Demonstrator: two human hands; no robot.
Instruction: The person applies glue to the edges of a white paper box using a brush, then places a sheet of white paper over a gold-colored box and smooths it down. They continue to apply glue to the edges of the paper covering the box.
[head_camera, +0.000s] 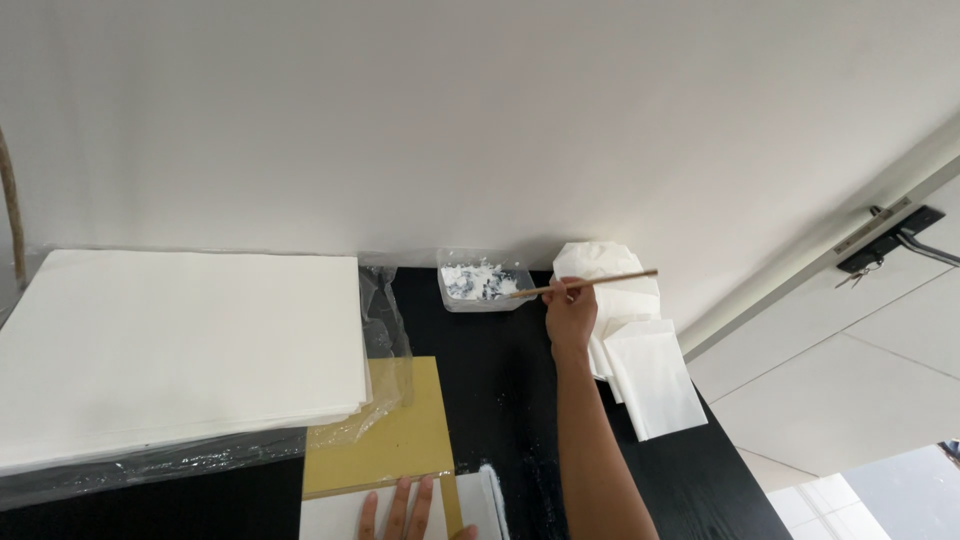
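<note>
A thin wooden brush (585, 283) is pinched in the fingers of the right hand (570, 315), its tip dipped at the rim of a clear plastic tub (484, 281) of white paste at the desk's far edge, against the wall. The left hand (408, 510) is pressed flat, fingers spread and released, on a white sheet (345, 515) at the near edge, where a tan board (400, 430) is partly covered.

Trouble could be expected from the paste: if the brush is overloaded, drips may be dropped across the black desk (500, 400) on the way back, and white specks are already seen near the sheet. The light tub might be nudged or tipped by the brush.

A large stack of white paper (180, 350) on crinkled clear plastic is laid toward the left edge; folded white bags (650, 380) are piled by the right edge. A plain white wall (480, 120) is faced, with pale floor tiles to the right.
</note>
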